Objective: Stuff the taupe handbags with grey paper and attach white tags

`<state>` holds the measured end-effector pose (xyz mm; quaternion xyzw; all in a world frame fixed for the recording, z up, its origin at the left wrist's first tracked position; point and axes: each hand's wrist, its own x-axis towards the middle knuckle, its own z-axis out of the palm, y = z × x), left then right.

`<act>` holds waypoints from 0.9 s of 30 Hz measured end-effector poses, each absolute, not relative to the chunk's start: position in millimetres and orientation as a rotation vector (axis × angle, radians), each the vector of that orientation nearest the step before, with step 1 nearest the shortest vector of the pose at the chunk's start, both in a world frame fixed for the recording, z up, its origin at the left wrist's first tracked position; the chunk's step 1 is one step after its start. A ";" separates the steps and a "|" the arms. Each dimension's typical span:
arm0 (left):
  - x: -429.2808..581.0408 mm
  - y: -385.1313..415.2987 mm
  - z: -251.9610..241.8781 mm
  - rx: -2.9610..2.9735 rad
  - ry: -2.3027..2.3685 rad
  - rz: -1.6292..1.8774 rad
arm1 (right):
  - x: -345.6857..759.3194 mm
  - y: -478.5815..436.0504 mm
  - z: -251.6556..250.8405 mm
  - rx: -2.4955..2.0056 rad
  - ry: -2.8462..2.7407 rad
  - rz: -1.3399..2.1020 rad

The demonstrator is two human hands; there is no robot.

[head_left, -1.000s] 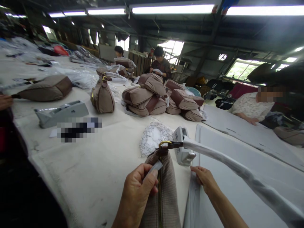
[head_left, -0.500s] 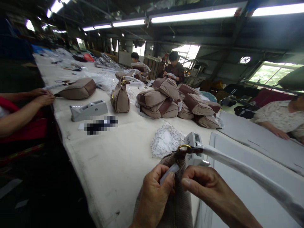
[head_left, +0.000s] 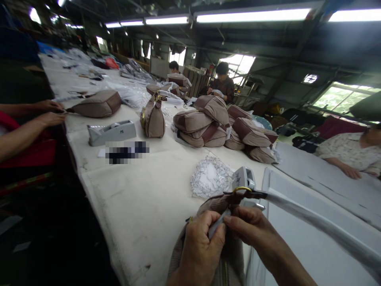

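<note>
A brown ribbed handbag (head_left: 214, 204) with a zipper is upright in front of me at the table's near edge. My left hand (head_left: 201, 244) is closed at the bag's top, pinching a small whitish strip (head_left: 218, 224) between thumb and fingers. My right hand (head_left: 257, 230) is closed too, its thumb and fingertips at the strip's upper end. A gold ring (head_left: 242, 189) joins the bag to a strap (head_left: 315, 218) wrapped in pale plastic, which runs off to the right. Both hands hide part of the bag.
Behind the bag are a grey tape dispenser (head_left: 242, 178) and a plastic bag of white tags (head_left: 210, 176). Another dispenser (head_left: 113, 133) and stacked handbags (head_left: 205, 123) stand farther back. A co-worker's hands (head_left: 50, 113) are at left; other people sit beyond and at right.
My right hand has moved left and now meets the whitish strip in my left hand. The bag's top and ring sit slightly farther right and lower in view.
</note>
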<state>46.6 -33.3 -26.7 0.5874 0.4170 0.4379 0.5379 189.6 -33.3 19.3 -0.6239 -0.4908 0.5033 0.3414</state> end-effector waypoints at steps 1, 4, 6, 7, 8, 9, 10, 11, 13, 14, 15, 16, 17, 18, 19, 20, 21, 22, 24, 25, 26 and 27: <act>46.8 -33.9 -28.2 1.382 0.966 1.037 | 190.8 -34.4 17.5 -1.623 -1.252 1.343; 48.7 -36.7 -35.5 1.339 0.914 1.084 | 193.5 -36.5 13.6 -1.621 -1.222 1.383; 49.4 -38.6 -40.1 1.368 0.912 1.193 | 193.0 -37.1 12.9 -1.617 -1.207 1.369; 49.2 -39.3 -41.4 1.401 0.912 1.249 | 192.3 -37.2 13.2 -1.618 -1.206 1.362; 48.7 -39.7 -42.0 1.435 0.908 1.289 | 191.5 -37.3 13.9 -1.619 -1.210 1.357; 47.9 -39.9 -41.8 1.461 0.906 1.301 | 191.0 -37.3 14.8 -1.619 -1.222 1.359; 47.0 -40.0 -41.0 1.467 0.911 1.291 | 190.8 -37.3 15.7 -1.616 -1.238 1.359; 46.2 -39.9 -39.9 1.448 0.922 1.262 | 191.2 -37.3 16.7 -1.600 -1.261 1.367; 45.3 -39.7 -37.3 1.329 0.938 1.181 | 193.4 -37.6 18.0 -1.552 -1.336 1.404; 45.3 -39.6 -36.2 1.243 0.931 1.141 | 195.0 -38.0 18.3 -1.536 -1.383 1.413; 45.7 -39.4 -35.2 1.151 0.914 1.106 | 196.5 -38.5 18.3 -1.530 -1.432 1.406; 46.2 -39.3 -34.4 1.063 0.889 1.079 | 197.7 -39.3 18.2 -1.538 -1.478 1.384; 46.7 -39.0 -33.5 0.987 0.864 1.054 | 198.3 -40.4 17.9 -1.558 -1.515 1.344; 47.0 -38.7 -32.6 0.927 0.848 1.037 | 198.4 -41.7 17.4 -1.583 -1.544 1.292; 47.1 -38.3 -31.5 0.889 0.839 1.023 | 197.7 -43.1 16.8 -1.605 -1.573 1.239; 46.9 -37.9 -30.2 0.866 0.835 1.012 | 196.5 -44.7 15.9 -1.626 -1.603 1.185; 46.3 -37.5 -28.9 0.855 0.832 0.998 | 194.8 -46.3 14.5 -1.646 -1.634 1.118; 45.4 -37.1 -27.7 0.839 0.832 0.982 | 192.7 -47.8 12.7 -1.663 -1.662 1.035; 42.8 -36.9 -25.8 0.759 0.835 0.940 | 188.1 -50.2 7.7 -1.674 -1.714 0.839; 41.2 -37.0 -25.3 0.692 0.831 0.914 | 185.9 -51.0 4.7 -1.661 -1.737 0.748; 39.8 -37.4 -25.3 0.617 0.822 0.888 | 183.9 -51.3 1.5 -1.638 -1.754 0.675; 38.5 -38.0 -25.7 0.544 0.808 0.869 | 182.3 -51.2 -1.7 -1.610 -1.764 0.626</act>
